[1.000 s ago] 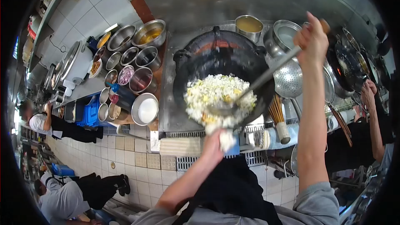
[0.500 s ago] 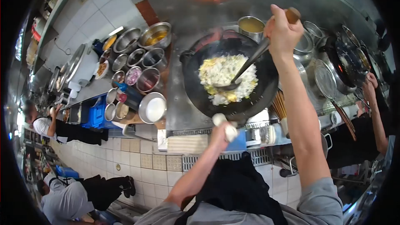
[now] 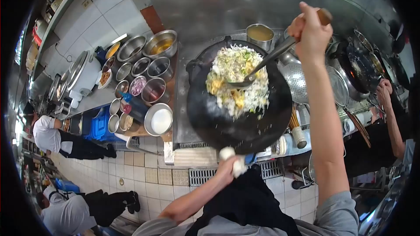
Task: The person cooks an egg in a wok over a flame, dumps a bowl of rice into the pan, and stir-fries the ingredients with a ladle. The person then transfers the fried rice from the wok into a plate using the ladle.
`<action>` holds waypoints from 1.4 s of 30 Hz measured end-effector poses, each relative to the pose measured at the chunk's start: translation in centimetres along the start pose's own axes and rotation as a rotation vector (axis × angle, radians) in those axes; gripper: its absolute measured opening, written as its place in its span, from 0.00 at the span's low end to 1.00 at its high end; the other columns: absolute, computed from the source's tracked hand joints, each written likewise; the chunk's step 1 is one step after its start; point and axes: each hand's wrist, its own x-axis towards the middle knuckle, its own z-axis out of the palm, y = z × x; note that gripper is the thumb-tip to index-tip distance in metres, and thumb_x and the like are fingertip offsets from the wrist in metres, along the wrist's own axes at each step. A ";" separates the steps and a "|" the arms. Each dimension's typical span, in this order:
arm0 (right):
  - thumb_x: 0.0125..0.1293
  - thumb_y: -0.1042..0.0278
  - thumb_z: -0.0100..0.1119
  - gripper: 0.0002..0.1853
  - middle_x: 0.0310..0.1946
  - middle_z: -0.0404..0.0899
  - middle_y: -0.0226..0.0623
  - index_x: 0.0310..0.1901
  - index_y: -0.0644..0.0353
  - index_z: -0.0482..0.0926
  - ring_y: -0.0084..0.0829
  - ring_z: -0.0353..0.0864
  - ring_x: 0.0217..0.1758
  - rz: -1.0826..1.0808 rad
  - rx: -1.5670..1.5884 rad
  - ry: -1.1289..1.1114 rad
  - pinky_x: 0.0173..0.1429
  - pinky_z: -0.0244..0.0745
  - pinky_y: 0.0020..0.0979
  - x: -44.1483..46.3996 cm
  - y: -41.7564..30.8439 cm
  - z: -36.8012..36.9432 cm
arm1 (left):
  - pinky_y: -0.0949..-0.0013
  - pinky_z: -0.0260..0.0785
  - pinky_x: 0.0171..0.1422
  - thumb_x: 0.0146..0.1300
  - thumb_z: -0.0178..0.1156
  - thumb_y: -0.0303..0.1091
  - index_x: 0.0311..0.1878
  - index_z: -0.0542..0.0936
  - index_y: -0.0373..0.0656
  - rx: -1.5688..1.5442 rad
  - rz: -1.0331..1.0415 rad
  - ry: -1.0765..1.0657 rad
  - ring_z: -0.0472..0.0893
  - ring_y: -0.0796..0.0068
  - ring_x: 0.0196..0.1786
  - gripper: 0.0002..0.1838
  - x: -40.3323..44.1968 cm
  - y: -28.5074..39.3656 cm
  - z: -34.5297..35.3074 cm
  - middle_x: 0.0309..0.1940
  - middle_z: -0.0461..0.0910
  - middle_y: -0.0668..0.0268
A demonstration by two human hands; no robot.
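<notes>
My right hand (image 3: 313, 39) is wrapped round the wooden-ended handle of a long metal ladle (image 3: 272, 57). The ladle's bowl rests in a heap of white rice (image 3: 238, 72) mixed with yellow egg and green bits, in a large black wok (image 3: 210, 126). My left hand (image 3: 225, 170) grips a bunched white cloth (image 3: 239, 167) at the wok's near rim; any wok handle under the cloth is hidden. The wok tilts, with the rice towards its far side and loose grains on the bare near part.
Left of the stove stand metal bowls (image 3: 161, 46), a bowl of white granules (image 3: 159, 120) and chopped purple onion (image 3: 138, 85). A pot of liquid (image 3: 260, 36) is behind the wok. At right are strainers (image 3: 294, 83) and a co-worker's hand (image 3: 384, 91). Two other people are at left.
The wok has come nearer to me and tilted, and the rice has slid towards its far side. My left hand with the cloth has moved down; my right hand shifted right with the ladle.
</notes>
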 end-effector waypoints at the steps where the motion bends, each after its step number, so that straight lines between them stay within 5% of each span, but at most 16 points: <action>1: 0.59 0.72 0.60 0.15 0.10 0.61 0.27 0.19 0.55 0.66 0.20 0.59 0.10 -0.010 -0.003 0.004 0.17 0.57 0.28 0.8 -1.3 0.1 | 0.55 0.80 0.36 0.55 0.54 0.20 0.49 0.72 0.35 0.001 -0.047 0.053 0.83 0.60 0.39 0.16 -2.2 0.6 0.0 0.38 0.79 0.55; 7: 0.59 0.69 0.60 0.16 0.10 0.60 0.27 0.18 0.56 0.64 0.21 0.57 0.09 0.015 -0.192 0.044 0.15 0.54 0.27 -1.9 2.5 0.8 | 0.62 0.76 0.27 0.59 0.55 0.33 0.38 0.73 0.42 -0.142 -0.026 -0.312 0.81 0.62 0.28 0.07 3.4 6.4 3.7 0.29 0.80 0.59; 10: 0.60 0.70 0.59 0.16 0.10 0.61 0.29 0.18 0.56 0.64 0.21 0.58 0.09 -0.029 -0.095 0.056 0.15 0.55 0.28 -1.4 2.1 0.2 | 0.60 0.76 0.31 0.60 0.56 0.29 0.44 0.71 0.39 -0.010 0.103 -0.118 0.80 0.66 0.30 0.10 4.6 0.5 0.5 0.33 0.77 0.61; 13: 0.59 0.70 0.60 0.16 0.10 0.61 0.28 0.19 0.56 0.64 0.21 0.58 0.10 0.047 0.000 0.008 0.16 0.55 0.27 0.7 -1.0 0.3 | 0.58 0.79 0.36 0.55 0.57 0.21 0.49 0.68 0.39 -0.030 -0.099 -0.125 0.81 0.63 0.33 0.17 -0.2 -0.6 -2.0 0.37 0.77 0.58; 15: 0.59 0.70 0.61 0.16 0.10 0.60 0.26 0.20 0.57 0.64 0.21 0.57 0.10 0.094 -0.011 0.020 0.17 0.54 0.26 1.0 -1.9 0.8 | 0.57 0.79 0.35 0.56 0.55 0.22 0.44 0.70 0.39 -0.115 -0.112 -0.060 0.81 0.64 0.32 0.12 -4.0 3.5 1.7 0.34 0.78 0.59; 16: 0.59 0.70 0.61 0.15 0.10 0.61 0.26 0.21 0.57 0.65 0.20 0.57 0.10 0.080 -0.099 0.065 0.17 0.52 0.26 0.5 -1.2 1.6 | 0.58 0.78 0.32 0.58 0.54 0.25 0.36 0.72 0.41 -0.173 -0.125 -0.191 0.80 0.66 0.28 0.03 -3.1 5.4 2.6 0.28 0.78 0.61; 18: 0.59 0.70 0.62 0.15 0.10 0.63 0.27 0.21 0.56 0.64 0.20 0.59 0.09 -0.066 -0.240 0.041 0.14 0.53 0.26 -0.9 2.8 1.5 | 0.62 0.75 0.27 0.59 0.55 0.33 0.31 0.73 0.44 -0.149 -0.088 -0.323 0.81 0.66 0.28 0.04 1.6 7.0 3.8 0.26 0.78 0.63; 21: 0.59 0.70 0.61 0.16 0.10 0.65 0.29 0.20 0.56 0.65 0.21 0.60 0.08 -0.273 -0.253 0.055 0.13 0.57 0.27 -1.3 6.5 0.9 | 0.63 0.75 0.29 0.59 0.55 0.32 0.38 0.76 0.37 -0.016 0.080 -0.201 0.82 0.64 0.33 0.08 5.6 2.4 2.1 0.31 0.80 0.58; 23: 0.60 0.70 0.61 0.15 0.09 0.64 0.29 0.21 0.56 0.65 0.22 0.61 0.08 -0.042 -0.077 0.011 0.13 0.57 0.27 -1.0 2.2 2.1 | 0.61 0.79 0.37 0.56 0.54 0.25 0.49 0.72 0.34 -0.015 0.084 -0.062 0.83 0.63 0.35 0.16 2.5 -0.2 0.3 0.36 0.80 0.56; 25: 0.60 0.69 0.61 0.15 0.09 0.62 0.29 0.22 0.56 0.66 0.23 0.60 0.09 -0.041 -0.048 -0.046 0.15 0.56 0.28 1.4 0.3 2.6 | 0.60 0.80 0.37 0.56 0.54 0.23 0.50 0.70 0.35 -0.049 0.142 -0.114 0.83 0.62 0.35 0.16 -1.9 1.2 1.3 0.36 0.80 0.56; 29: 0.65 0.57 0.54 0.17 0.10 0.60 0.28 0.23 0.55 0.67 0.22 0.55 0.11 -0.071 0.101 -0.166 0.19 0.51 0.27 1.9 -3.6 4.0 | 0.64 0.77 0.26 0.57 0.54 0.30 0.37 0.73 0.36 -0.111 -0.011 -0.215 0.80 0.63 0.26 0.09 6.6 6.2 1.6 0.33 0.81 0.52; 33: 0.67 0.63 0.51 0.11 0.12 0.62 0.28 0.28 0.57 0.69 0.20 0.60 0.13 -0.114 0.398 -0.565 0.18 0.56 0.23 -5.4 -7.1 0.6 | 0.57 0.77 0.26 0.56 0.55 0.29 0.38 0.72 0.40 -0.150 0.087 -0.253 0.79 0.59 0.24 0.07 15.4 8.1 2.7 0.31 0.80 0.52; 35: 0.65 0.73 0.54 0.07 0.12 0.62 0.26 0.29 0.56 0.68 0.17 0.64 0.15 -0.287 -0.041 0.040 0.20 0.59 0.20 -8.4 1.0 -0.2 | 0.59 0.78 0.29 0.56 0.58 0.31 0.39 0.73 0.41 -0.031 0.154 -0.153 0.80 0.61 0.25 0.09 15.8 7.8 2.6 0.29 0.80 0.57; 37: 0.63 0.81 0.54 0.13 0.14 0.65 0.26 0.23 0.57 0.64 0.17 0.66 0.17 -0.043 -0.103 -0.354 0.20 0.60 0.22 -8.0 9.4 -2.6 | 0.60 0.78 0.30 0.56 0.59 0.32 0.42 0.74 0.40 0.068 0.105 -0.137 0.81 0.63 0.26 0.11 14.5 8.8 2.1 0.30 0.80 0.58; 39: 0.64 0.77 0.53 0.17 0.11 0.61 0.25 0.20 0.57 0.61 0.16 0.60 0.13 -0.018 -0.040 -0.321 0.17 0.55 0.23 -5.8 8.3 -1.6 | 0.61 0.78 0.31 0.56 0.60 0.33 0.44 0.74 0.40 0.164 0.050 -0.126 0.81 0.65 0.27 0.14 11.6 9.1 1.6 0.30 0.80 0.60; 42: 0.65 0.75 0.52 0.15 0.10 0.61 0.27 0.21 0.56 0.61 0.17 0.57 0.11 -0.103 0.035 -0.224 0.15 0.53 0.23 -4.9 4.4 -2.8 | 0.63 0.76 0.36 0.57 0.60 0.36 0.53 0.69 0.38 0.223 0.329 -0.109 0.81 0.68 0.37 0.22 7.5 7.6 -2.2 0.39 0.79 0.59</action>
